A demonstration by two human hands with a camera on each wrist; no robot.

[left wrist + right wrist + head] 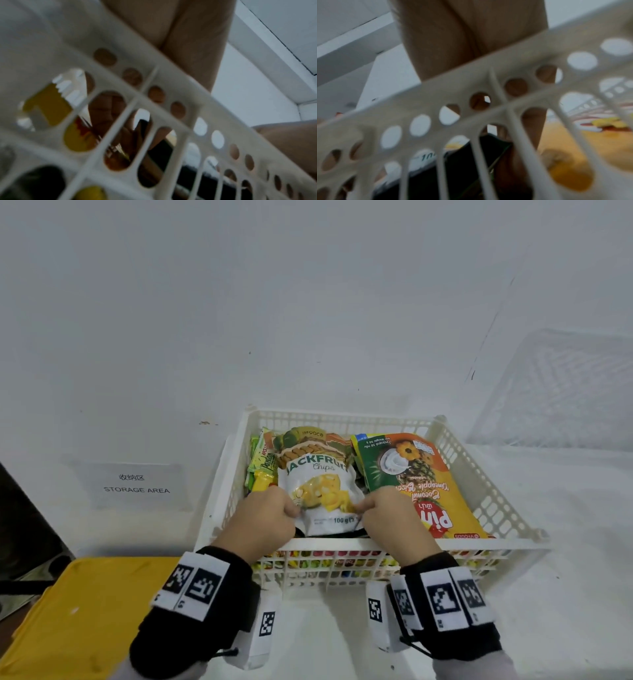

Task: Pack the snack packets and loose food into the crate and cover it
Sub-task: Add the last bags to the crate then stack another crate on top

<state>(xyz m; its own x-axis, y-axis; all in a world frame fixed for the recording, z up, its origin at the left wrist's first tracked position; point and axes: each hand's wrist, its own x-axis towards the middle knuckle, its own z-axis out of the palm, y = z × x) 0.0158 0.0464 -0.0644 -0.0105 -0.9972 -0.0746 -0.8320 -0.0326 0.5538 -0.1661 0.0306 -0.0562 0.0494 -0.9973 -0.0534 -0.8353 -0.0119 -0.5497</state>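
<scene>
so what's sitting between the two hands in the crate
The jackfruit chips packet lies between the left hand and the right hand, each pinching a lower corner of it inside the crate. The head view shows this.

A white surface [342, 638] carries everything in the head view and runs back to a white wall. Near its centre stands a white perforated crate [486, 494], resting directly on the surface. At ten o'clock from the crate, a paper label [137, 484] lies flat on the surface; it reads "STORAGE AREA" under a line of Chinese characters. At two o'clock, well apart from the crate, a second, translucent white latticed piece [561, 392] leans near the wall; whether it touches the wall cannot be told. At eight o'clock a yellow panel [85, 611] sits at the surface's near left edge, its support hidden.
</scene>
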